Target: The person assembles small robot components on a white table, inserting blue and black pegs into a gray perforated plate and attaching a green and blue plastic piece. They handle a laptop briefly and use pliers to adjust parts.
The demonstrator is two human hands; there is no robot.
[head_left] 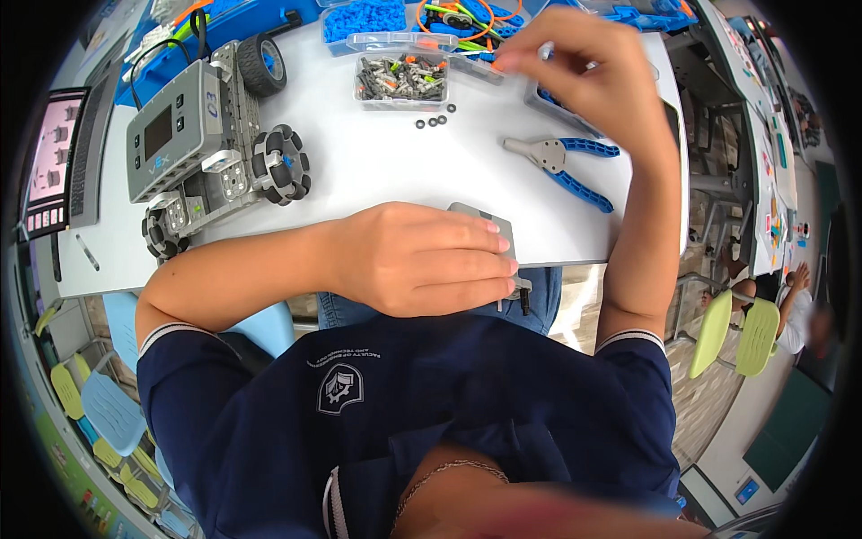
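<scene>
My left hand (420,259) lies over a grey plastic module (499,225) at the table's near edge, its fingers wrapped across the top. A black pin or shaft (524,304) sticks out of the module's near end. Most of the module is hidden under the fingers. Raised over the containers at the back right, my right hand (584,76) has its thumb and forefinger pinched together. Whatever is between those fingertips is too small to make out. Just left of it is a clear box (401,81) of small grey, black and orange connector pins.
A wheeled robot (211,135) with a grey control unit stands on the left. Blue-handled pliers (561,162) rest on the right. Several small black rings (433,122) lie before the pin box. A box of blue pieces (364,20) and a laptop (67,162) stand farther off.
</scene>
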